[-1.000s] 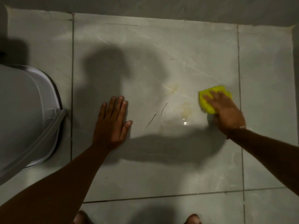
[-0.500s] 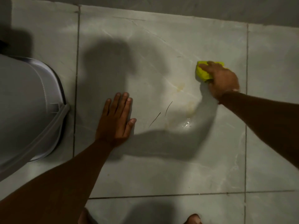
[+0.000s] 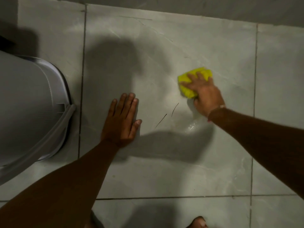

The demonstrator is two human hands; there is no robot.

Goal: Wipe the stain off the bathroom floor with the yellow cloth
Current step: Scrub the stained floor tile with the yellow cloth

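Head view is showing your right hand (image 3: 203, 94) pressing the yellow cloth (image 3: 189, 86) flat against the bathroom floor (image 3: 181, 170), fingers splayed over the top of it and curling at its edges, so you are grasping it as you press. The cloth is sitting under your fingertips, bunched into a lump that is poking out up and to the left of your knuckles.

What matters for the next stroke is where the stain (image 3: 191, 125) is lying: the wet, glossy patch is sitting nearer to you than the cloth, just under your right wrist and partly inside its shadow. So the cloth is lying beyond the mess, and you are probably needing to drag it back toward yourself, along the line of your forearm. The light is dim there, so the stain's true edge is hard to make out; it may be reaching further under the wrist.

Your left hand (image 3: 121, 119) is resting open and flat on the floor, holding nothing, just bracing you, well to the left of the wet patch and near the grey bin (image 3: 29, 104). Two thin dark lines (image 3: 167, 115) are lying on the tile between your hands; whether they are loose hairs or marks I cannot tell.
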